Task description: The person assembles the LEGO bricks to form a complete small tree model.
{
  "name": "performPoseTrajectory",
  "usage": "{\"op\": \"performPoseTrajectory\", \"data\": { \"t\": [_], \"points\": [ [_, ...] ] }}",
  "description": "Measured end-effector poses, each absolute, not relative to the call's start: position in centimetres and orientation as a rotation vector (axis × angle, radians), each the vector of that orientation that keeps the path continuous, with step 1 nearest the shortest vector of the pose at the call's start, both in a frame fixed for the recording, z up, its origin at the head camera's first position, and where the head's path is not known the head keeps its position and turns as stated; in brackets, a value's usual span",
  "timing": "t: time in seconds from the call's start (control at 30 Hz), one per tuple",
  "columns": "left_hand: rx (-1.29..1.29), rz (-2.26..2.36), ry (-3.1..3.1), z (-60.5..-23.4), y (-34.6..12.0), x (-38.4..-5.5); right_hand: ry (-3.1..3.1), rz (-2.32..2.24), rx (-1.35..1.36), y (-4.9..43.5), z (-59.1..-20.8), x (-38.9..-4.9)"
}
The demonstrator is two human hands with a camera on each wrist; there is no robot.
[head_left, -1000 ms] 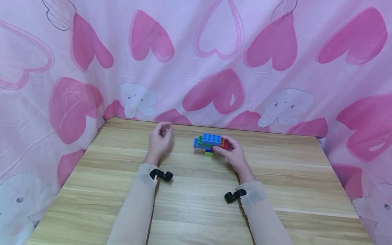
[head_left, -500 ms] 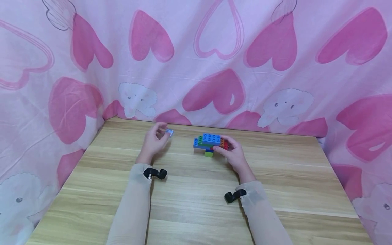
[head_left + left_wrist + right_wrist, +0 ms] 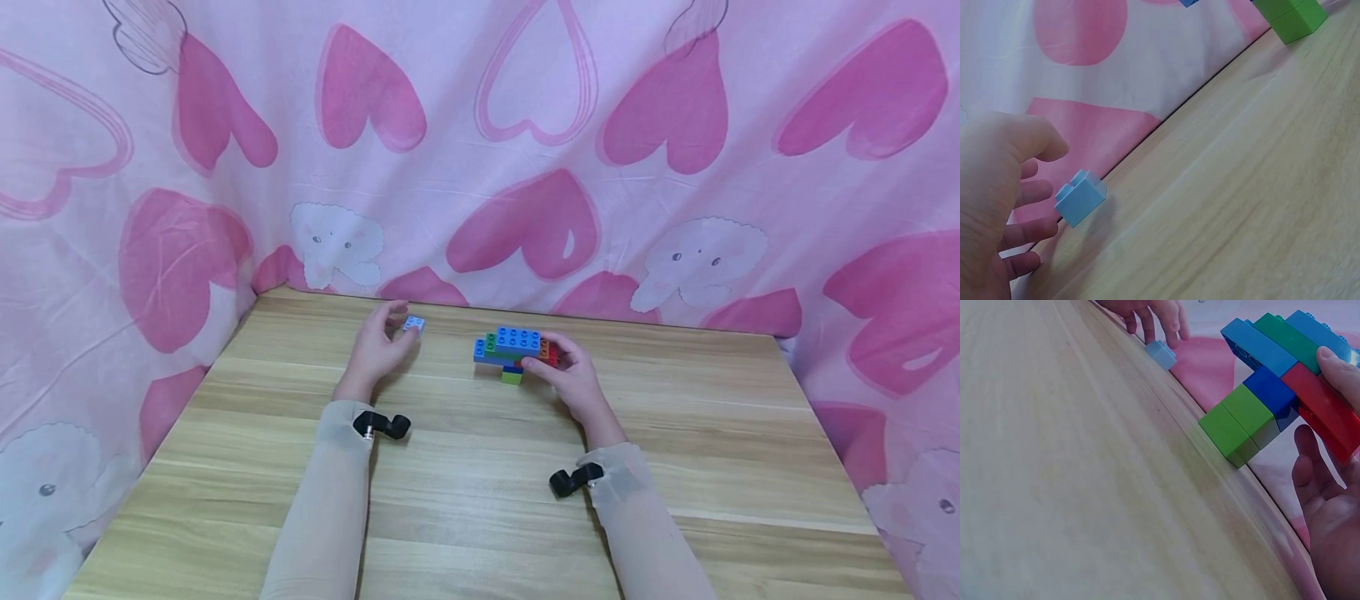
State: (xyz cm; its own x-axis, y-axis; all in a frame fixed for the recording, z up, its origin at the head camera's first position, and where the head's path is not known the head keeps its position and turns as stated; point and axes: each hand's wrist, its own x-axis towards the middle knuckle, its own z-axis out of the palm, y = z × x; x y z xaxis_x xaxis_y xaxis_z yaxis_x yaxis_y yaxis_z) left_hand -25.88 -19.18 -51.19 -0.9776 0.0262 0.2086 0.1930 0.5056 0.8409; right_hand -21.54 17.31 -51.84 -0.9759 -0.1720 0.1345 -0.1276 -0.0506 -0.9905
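A small light-blue building brick (image 3: 414,322) lies on the table near its far edge. Beside it is my left hand (image 3: 372,350), fingers parted and bent loosely; in the left wrist view a gap shows between thumb and brick. To the right stands a toy-brick structure (image 3: 517,341), with blue, green, orange and red bricks spreading wide above a narrow stem. That stem is a dark-blue brick (image 3: 1267,394) over lime-green ones (image 3: 1238,425). My right hand (image 3: 576,379) holds the structure's right end, thumb in front; the fingers behind are partly hidden.
Both hands work over a wooden table (image 3: 480,500). Its far edge meets a pink heart-patterned curtain (image 3: 517,225), which also hangs along both sides. A black camera mount sits on each wrist.
My left hand has drawn back leftward, and the light-blue brick has come into sight beside its fingers. The right hand and the brick structure stay where they were.
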Motion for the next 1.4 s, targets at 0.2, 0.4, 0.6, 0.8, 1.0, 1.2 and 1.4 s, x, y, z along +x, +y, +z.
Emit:
{"op": "performPoseTrajectory", "data": {
  "t": [0.2, 0.4, 0.6, 0.8, 1.0, 1.2, 1.4],
  "points": [
    [-0.237, -1.432, -2.621, -51.46, -19.28, -25.98, 2.134, -2.237, -0.361, 17.25, -51.9, -21.57],
    [-0.294, -1.388, -2.635, -51.62, -19.26, -26.05, 2.138, -2.226, -0.348, 17.29, -51.79, -21.46],
    [-0.275, -1.37, -2.648, -51.7, -19.25, -26.05, 2.139, -2.226, -0.352, 17.28, -51.89, -21.48],
    [-0.288, -1.362, -2.644, -51.82, -19.27, -26.19, 2.129, -2.242, -0.369, 17.22, -51.93, -21.55],
    [-0.261, -1.373, -2.66, -51.61, -19.19, -26.09, 2.122, -2.246, -0.361, 17.21, -51.81, -21.5],
    [-0.225, -1.361, -2.681, -51.54, -19.16, -26.13, 2.116, -2.248, -0.372, 17.2, -51.74, -21.53],
    [-0.23, -1.333, -2.691, -51.47, -19.19, -26.15, 2.113, -2.252, -0.384, 17.18, -51.85, -21.68]
  ]
}}
